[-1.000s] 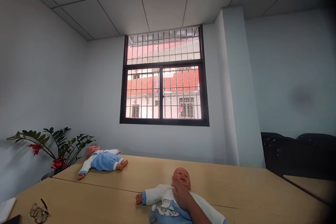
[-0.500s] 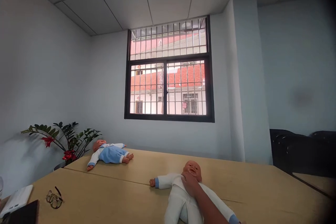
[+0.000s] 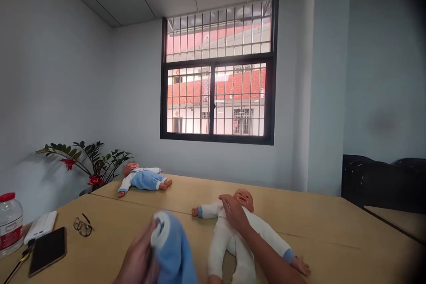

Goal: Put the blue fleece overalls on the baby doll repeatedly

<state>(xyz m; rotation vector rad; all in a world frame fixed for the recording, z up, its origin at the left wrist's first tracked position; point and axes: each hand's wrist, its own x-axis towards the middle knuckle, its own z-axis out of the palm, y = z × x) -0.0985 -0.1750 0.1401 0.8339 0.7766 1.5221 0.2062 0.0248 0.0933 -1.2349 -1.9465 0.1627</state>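
A baby doll in a white outfit with blue cuffs lies on its back, arms spread, its head away from me. My right hand reaches over its chest just below the chin, with the fingers stretched out. Whether the palm presses on the doll is hidden. My left hand, slightly blurred, grips a blue cloth garment with a white edge, to the left of the doll's legs. The garment hangs bunched, so its full shape is hidden.
On the wooden table a second doll in blue and white lies at the far left. Glasses, a dark phone, a white device and a red-capped bottle are at the left. A potted plant stands beyond.
My left hand has come into view from below, holding the blue garment. My right hand has shifted from the doll's neck towards its shoulder, fingers straighter. The view has tilted down.
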